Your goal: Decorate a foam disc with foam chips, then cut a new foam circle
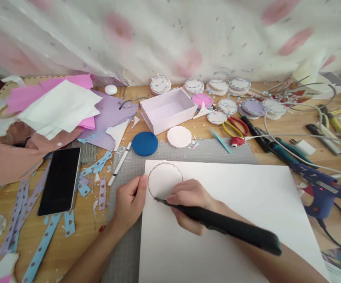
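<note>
A large white sheet of board (223, 188) lies over the grey cutting mat (123, 236). Near its top left corner is a thin, dark, slightly ragged circle outline (149, 181). My right hand (191, 204) is closed around a long black craft knife (223, 222), its narrow tip touching the lower left of that outline. The knife's thick end slants back over my right forearm. My left hand (132, 196) pinches the sheet's left edge between thumb and curled fingers. Just beyond the sheet lie a blue disc (145, 144) and a pale pink disc (179, 136).
A white open box (170, 108) stands behind the discs, with several decorated round pieces (217, 86) around it. Left are a phone (60, 181), a white marker (120, 164) and punched paper strips (45, 243). Pliers (288, 151), cables and a blue glue gun (320, 188) lie right.
</note>
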Available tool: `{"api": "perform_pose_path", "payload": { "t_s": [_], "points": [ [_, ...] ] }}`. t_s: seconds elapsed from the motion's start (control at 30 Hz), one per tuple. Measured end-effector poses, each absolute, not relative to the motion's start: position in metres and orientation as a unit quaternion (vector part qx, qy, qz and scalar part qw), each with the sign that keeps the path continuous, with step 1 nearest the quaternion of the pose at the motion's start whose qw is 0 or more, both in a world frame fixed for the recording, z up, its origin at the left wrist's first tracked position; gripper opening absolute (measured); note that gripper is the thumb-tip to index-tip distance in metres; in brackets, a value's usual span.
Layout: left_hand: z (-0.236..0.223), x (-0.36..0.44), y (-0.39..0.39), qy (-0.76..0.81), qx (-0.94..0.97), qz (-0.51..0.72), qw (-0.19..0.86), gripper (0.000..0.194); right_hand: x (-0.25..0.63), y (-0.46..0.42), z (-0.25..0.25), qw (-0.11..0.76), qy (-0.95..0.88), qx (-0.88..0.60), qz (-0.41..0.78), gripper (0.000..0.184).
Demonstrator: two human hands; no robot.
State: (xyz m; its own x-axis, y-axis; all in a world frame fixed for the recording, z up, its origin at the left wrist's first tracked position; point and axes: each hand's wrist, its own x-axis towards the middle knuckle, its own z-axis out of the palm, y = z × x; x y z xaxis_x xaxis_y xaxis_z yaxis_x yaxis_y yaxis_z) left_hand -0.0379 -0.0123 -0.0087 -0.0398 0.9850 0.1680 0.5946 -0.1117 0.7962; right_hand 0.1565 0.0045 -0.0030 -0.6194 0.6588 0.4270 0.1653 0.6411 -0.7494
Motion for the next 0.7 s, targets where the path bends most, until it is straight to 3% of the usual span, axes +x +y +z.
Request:
{"api": "perform_pose_path", "payload": {
  "t_s": [0.1,0.27,0.53,0.7],
  "points": [
    [-0.011,-0.038,-0.012,0.609,0.653,0.385,0.235,0.039,0.159,0.005,0.002,0.403,-0.787,-0.240,0.400,0.020],
    [-0.011,-0.037,-0.014,0.606,0.662,0.395,0.197,0.040,0.156,-0.005,0.021,0.490,-0.664,-0.407,0.392,0.015],
    [-0.008,-0.037,-0.016,0.604,0.668,0.395,0.178,0.038,0.128,-0.017,0.013,0.493,-0.716,-0.350,0.348,0.026],
    [-0.009,-0.037,-0.016,0.608,0.667,0.392,0.179,0.038,0.129,-0.016,0.006,0.481,-0.721,-0.350,0.354,0.021]
  ]
}}
